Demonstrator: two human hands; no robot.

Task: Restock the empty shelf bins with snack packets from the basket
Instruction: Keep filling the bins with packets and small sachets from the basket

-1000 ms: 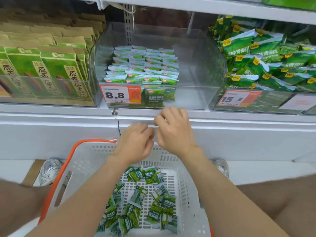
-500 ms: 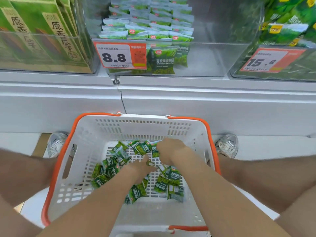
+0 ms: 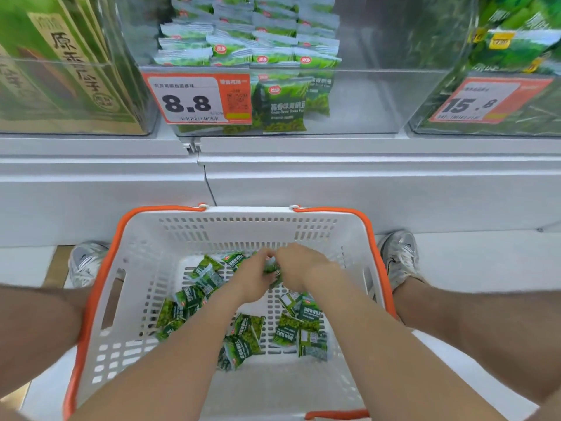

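Since half a second ago both hands have drawn together from the middle of the basket toward its 12 o'clock end.

At 10 o'clock in the view, cartons [image 3: 69,65] fill the left-hand bin. Below, a left shoe [image 3: 86,262] stands just beside the basket [image 3: 145,268], which sits on the floor against the shelf base. Loose packets [image 3: 194,299] lie scattered over the basket floor from its 9 o'clock side round to 4 o'clock.

The left hand [image 3: 253,279] has its grip clenched round one side of the held packets [image 3: 271,268], a small green bunch. The right hand [image 3: 302,264] closes its grip on the other side, fingertips touching the left's. How many packets are in the bunch is blurred.

At 12 o'clock, the clear shelf bin [image 3: 379,98] carries stacked rows [image 3: 249,41] behind its price tag [image 3: 194,100], with the right half bare. Green bags [image 3: 516,41] fill the bin at 2 o'clock.

The likely trouble is slippage. The packets look slick, and a bunch squeezed only between fingertips could fan out and shed one on the lift. The bin's front wall could also catch a trailing packet. A careless push could topple the standing rows sideways into the bare half.
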